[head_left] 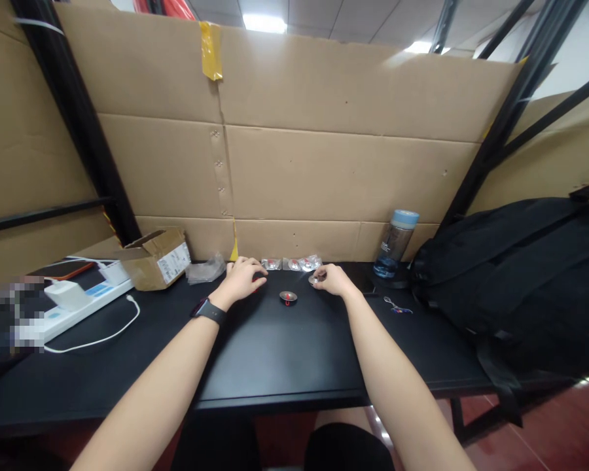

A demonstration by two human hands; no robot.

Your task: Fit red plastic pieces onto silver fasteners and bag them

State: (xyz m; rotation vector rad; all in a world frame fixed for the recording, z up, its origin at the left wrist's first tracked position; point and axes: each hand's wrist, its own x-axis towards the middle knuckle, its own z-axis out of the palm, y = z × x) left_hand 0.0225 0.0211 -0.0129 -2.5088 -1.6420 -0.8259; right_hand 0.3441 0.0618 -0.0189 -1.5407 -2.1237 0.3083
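Note:
My left hand [243, 277] rests palm down on the black table [275, 353], fingers curled over something I cannot make out near the back wall. My right hand [331, 279] pinches a small shiny round metal piece [316, 279] at its fingertips. Between the two hands a small round metal disc with a red mark [288, 297] lies on the table. Behind the hands, several small clear packets with red and silver parts [294, 263] lie in a row against the cardboard wall. A dark watch [209, 310] is on my left wrist.
A water bottle with a blue cap [395, 245] stands at the back right, a black backpack [515, 268] beside it. A small keychain [397, 306] lies near the bottle. An open cardboard box [154, 258], crumpled plastic [205, 269], a white power strip [78, 304] and cable lie at left.

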